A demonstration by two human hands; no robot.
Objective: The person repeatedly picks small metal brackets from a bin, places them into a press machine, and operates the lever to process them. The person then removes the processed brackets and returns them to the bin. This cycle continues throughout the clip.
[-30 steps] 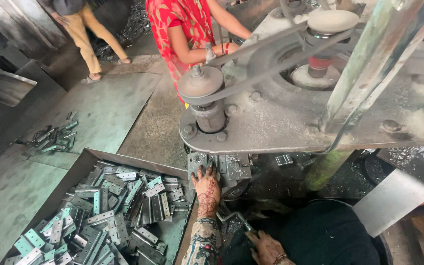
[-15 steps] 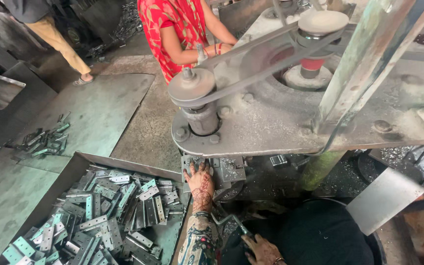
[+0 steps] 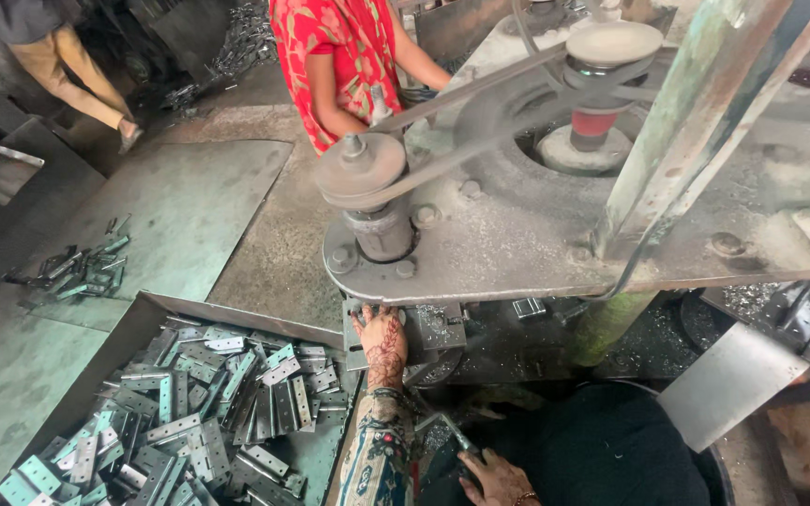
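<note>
Left hand (image 3: 382, 339) stays on die block (image 3: 424, 330) | right hand (image 3: 494, 476) holds upright plate (image 3: 442, 433)

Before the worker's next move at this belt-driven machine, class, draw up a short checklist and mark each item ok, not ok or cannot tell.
1. Left hand on the fixture under the machine plate, away from the belt: ok.
2. Right hand holding a hinge: cannot tell.
3. Belt and pulley guarded: not ok, both exposed.
4. Tray of hinges beside the left hand: ok.
5. Person in red standing apart from the belt: not ok.
</note>
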